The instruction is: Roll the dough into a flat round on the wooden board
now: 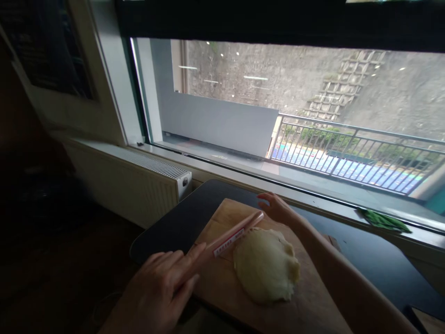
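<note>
My left hand (163, 278) is wrapped around the near end of a pinkish rolling pin (220, 248) that has a white and red label on it. The pin slants away over the left edge of a flattened, pale round of dough (266, 269) with a ragged right side. Under the dough lies a wooden board (222, 218). Close to the pin's far end, my right hand (276, 209) hovers past the board's far edge with its fingers apart. It holds nothing.
The board rests on a dark table (181, 227) with rounded corners beside a window. A white radiator (132, 181) stands at the left under the sill. On the sill at the right lies a crumpled green cloth (384, 220). A dark-edged object (426, 320) shows at the lower right.
</note>
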### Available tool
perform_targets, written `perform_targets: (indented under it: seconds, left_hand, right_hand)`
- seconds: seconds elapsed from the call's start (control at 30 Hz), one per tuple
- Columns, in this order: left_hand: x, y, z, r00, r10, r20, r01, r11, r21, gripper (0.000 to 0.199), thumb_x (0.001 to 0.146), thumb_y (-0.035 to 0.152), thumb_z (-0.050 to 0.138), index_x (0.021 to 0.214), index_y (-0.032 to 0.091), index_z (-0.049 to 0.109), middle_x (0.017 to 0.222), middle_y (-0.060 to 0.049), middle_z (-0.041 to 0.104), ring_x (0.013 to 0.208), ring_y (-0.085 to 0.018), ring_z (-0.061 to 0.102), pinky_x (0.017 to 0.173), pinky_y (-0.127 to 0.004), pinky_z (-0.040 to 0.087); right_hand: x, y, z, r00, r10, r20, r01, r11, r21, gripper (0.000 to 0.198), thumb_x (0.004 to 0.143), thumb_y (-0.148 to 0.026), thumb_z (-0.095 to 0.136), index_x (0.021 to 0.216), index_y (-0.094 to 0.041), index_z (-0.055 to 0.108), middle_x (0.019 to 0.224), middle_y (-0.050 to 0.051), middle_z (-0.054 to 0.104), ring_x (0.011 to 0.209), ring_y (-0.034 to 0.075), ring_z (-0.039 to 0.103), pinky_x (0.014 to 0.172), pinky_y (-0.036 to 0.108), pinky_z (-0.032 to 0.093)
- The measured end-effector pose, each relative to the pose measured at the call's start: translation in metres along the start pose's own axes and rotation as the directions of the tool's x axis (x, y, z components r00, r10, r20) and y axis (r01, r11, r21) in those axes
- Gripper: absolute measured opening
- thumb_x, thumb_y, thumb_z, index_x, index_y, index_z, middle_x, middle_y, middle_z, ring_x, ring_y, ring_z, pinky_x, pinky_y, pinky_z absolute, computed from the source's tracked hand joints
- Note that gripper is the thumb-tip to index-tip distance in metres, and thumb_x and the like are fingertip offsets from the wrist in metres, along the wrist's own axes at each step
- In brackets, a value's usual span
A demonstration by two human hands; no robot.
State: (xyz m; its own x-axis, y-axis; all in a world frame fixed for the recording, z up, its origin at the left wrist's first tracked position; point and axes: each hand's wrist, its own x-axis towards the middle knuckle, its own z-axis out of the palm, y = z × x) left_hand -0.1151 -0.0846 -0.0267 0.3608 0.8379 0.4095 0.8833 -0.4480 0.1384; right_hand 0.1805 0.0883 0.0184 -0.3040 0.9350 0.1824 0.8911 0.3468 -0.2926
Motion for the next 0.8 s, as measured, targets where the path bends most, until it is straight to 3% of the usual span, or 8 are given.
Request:
perform_targets:
  seconds: [0.1,0.17,0.3,0.43,0.5,0.6,0.67,0.8]
  left_hand:
    - [0.002,-0.014,0.001,0.999,-0.037,0.018,0.036,0.997,0.065,0.046,0.087,0.028,0.048,0.132,0.03,0.044,0.086,-0.001,0.063,0.078,-0.018,0.059,0.073,-0.033,0.045]
    - [-0.001,-0.02,0.004,0.998,-0.059,0.02,0.057,0.995,0.087,0.044,0.087,0.028,0.047,0.131,0.029,0.045,0.086,-0.001,0.06,0.078,-0.017,0.057,0.072,-0.032,0.045]
    - [-0.007,-0.014,0.008,0.999,-0.026,-0.042,0.028,0.999,0.037,0.043,0.088,0.029,0.047,0.131,0.03,0.045,0.094,-0.003,0.056,0.082,-0.017,0.055,0.072,-0.029,0.044]
    - [0.005,0.002,0.007,0.997,0.02,-0.074,-0.021,1.0,-0.013,0.038,0.09,0.025,0.043,0.127,0.029,0.05,0.093,-0.004,0.055,0.085,-0.017,0.054,0.077,-0.03,0.042]
    - [0.018,0.003,0.009,0.998,-0.021,-0.063,0.022,0.999,0.025,0.035,0.092,0.026,0.04,0.124,0.027,0.053,0.09,-0.004,0.056,0.083,-0.017,0.054,0.078,-0.032,0.041]
    - [0.034,0.0,0.012,0.991,-0.121,-0.048,0.126,0.985,0.12,0.034,0.093,0.031,0.038,0.121,0.024,0.057,0.086,-0.005,0.057,0.081,-0.017,0.054,0.076,-0.034,0.04]
    - [0.036,0.001,0.011,0.988,-0.149,-0.046,0.154,0.975,0.159,0.034,0.093,0.032,0.038,0.121,0.023,0.057,0.086,-0.005,0.057,0.08,-0.018,0.054,0.075,-0.034,0.039]
    - [0.02,0.015,0.005,0.996,-0.091,-0.005,0.091,0.985,0.145,0.035,0.091,0.029,0.042,0.124,0.024,0.053,0.088,-0.005,0.057,0.08,-0.017,0.054,0.075,-0.034,0.04]
  right_hand:
    - [0.026,-0.022,0.034,0.996,-0.084,0.038,0.083,0.996,0.027,0.045,0.09,-0.039,0.034,0.128,-0.021,0.049,0.135,0.007,0.046,0.121,0.019,0.043,0.099,0.032,0.032]
    - [0.024,-0.027,0.045,0.988,-0.123,0.09,0.12,0.992,0.039,0.048,0.092,-0.039,0.029,0.132,-0.017,0.046,0.14,0.008,0.041,0.127,0.02,0.035,0.104,0.035,0.027]
    - [-0.023,-0.017,0.029,0.961,-0.178,0.211,0.174,0.984,0.041,0.053,0.094,-0.043,0.021,0.129,-0.014,0.049,0.141,0.008,0.039,0.135,0.022,0.02,0.109,0.038,0.018]
    - [-0.066,-0.008,0.007,0.953,-0.16,0.255,0.177,0.983,-0.042,0.057,0.094,-0.047,0.017,0.139,-0.016,0.034,0.146,0.006,0.032,0.137,0.019,0.016,0.11,0.039,0.016]
    - [-0.059,-0.011,0.011,0.963,-0.111,0.247,0.139,0.985,-0.101,0.056,0.095,-0.046,0.015,0.135,-0.017,0.039,0.147,0.007,0.03,0.137,0.02,0.014,0.109,0.042,0.016]
    - [-0.022,-0.023,0.027,0.976,-0.068,0.207,0.096,0.987,-0.127,0.055,0.095,-0.044,0.013,0.119,-0.018,0.054,0.148,0.009,0.026,0.138,0.023,0.011,0.107,0.048,0.016]
    - [-0.001,-0.029,0.035,0.978,-0.066,0.199,0.091,0.989,-0.119,0.053,0.095,-0.042,0.015,0.119,-0.016,0.055,0.148,0.011,0.026,0.137,0.025,0.014,0.106,0.048,0.018]
    - [-0.02,-0.019,0.03,0.972,-0.111,0.207,0.131,0.988,-0.086,0.054,0.095,-0.042,0.013,0.132,-0.017,0.045,0.148,0.008,0.027,0.138,0.02,0.013,0.108,0.044,0.018]
